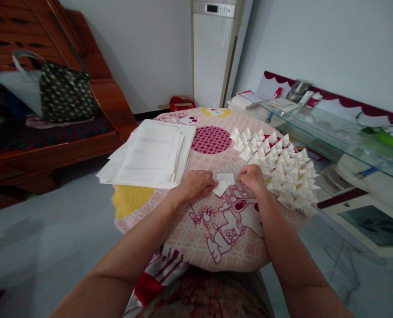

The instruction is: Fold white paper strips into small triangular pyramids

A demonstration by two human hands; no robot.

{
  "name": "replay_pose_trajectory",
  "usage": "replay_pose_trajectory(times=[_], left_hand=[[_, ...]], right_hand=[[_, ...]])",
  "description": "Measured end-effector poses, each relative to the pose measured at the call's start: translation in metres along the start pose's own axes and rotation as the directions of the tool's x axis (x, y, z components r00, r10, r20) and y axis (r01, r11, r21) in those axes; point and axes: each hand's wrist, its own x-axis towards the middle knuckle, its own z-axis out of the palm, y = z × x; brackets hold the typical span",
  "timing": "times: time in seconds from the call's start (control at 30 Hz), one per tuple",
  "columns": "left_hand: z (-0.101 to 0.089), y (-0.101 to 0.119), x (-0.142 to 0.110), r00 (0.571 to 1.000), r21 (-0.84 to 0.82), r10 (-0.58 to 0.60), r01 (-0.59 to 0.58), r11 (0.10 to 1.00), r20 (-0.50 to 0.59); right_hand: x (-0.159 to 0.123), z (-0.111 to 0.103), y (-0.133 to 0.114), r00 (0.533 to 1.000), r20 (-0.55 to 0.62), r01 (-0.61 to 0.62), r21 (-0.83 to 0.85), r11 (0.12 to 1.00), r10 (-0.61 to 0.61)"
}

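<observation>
- Left grip (198, 183): fingers touching the left edge of the folded paper (224, 183); thumb hidden, so whether it is clamped on the paper cannot be told.
- Right grip (252, 177): fingers curled in, at the right edge of the same paper — whether the edge is pinched cannot be told.
- Folded paper: white, between the two grips, its pointed corner towards the wearer; on the bench or just above it, unclear which.
- Bench (246, 259): below both grips, rounded, covered with a pink patterned cloth.
- Paper stack (152, 152): beyond and to the left of the left grip, white sheets, edges uneven, faint print on the top one.
- Folded pieces (284, 170): right of the right grip — many, white, pointed, standing in close rows.
- Glass shelf (345, 137): well to the right of the right grip.
- Patterned bag (67, 90): on a wooden seat (107, 95), far left of the left grip.
</observation>
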Motion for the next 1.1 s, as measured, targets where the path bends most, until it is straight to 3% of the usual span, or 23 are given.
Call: replay_pose_trajectory(times=[0.07,0.17,0.27,0.37,0.57,0.93,1.1], left_hand=[[0.001,-0.002,0.000,1.000,-0.017,0.015,-0.016,1.000,-0.007],[0.005,-0.005,0.002,0.999,-0.087,0.008,-0.011,0.996,-0.032],[0.012,-0.006,0.007,0.983,-0.208,-0.159,0.137,0.968,-0.093],[0.017,-0.005,0.017,0.925,-0.293,-0.363,0.319,0.902,-0.110],[0.011,-0.007,0.031,0.879,-0.331,-0.476,0.445,0.832,-0.013],[0.020,-0.030,0.025,0.914,-0.582,-0.405,0.318,0.748,-0.022],[0.018,-0.041,0.015,0.932,-0.604,-0.362,0.289,0.743,0.000]], right_hand=[[-0.004,0.005,-0.006,0.999,0.003,0.046,0.116,0.992,-0.047],[-0.012,0.019,-0.019,0.981,0.125,0.124,0.187,0.974,-0.149],[-0.016,0.029,-0.029,0.969,0.126,0.209,0.057,0.976,-0.215],[-0.017,0.030,-0.030,0.973,0.119,0.196,0.012,0.981,-0.196],[-0.019,0.027,-0.031,0.976,0.106,0.192,0.006,0.981,-0.192],[-0.020,0.025,-0.034,0.977,0.122,0.174,0.021,0.985,-0.175],[-0.022,0.022,-0.036,0.980,0.150,0.129,0.028,0.991,-0.131]])
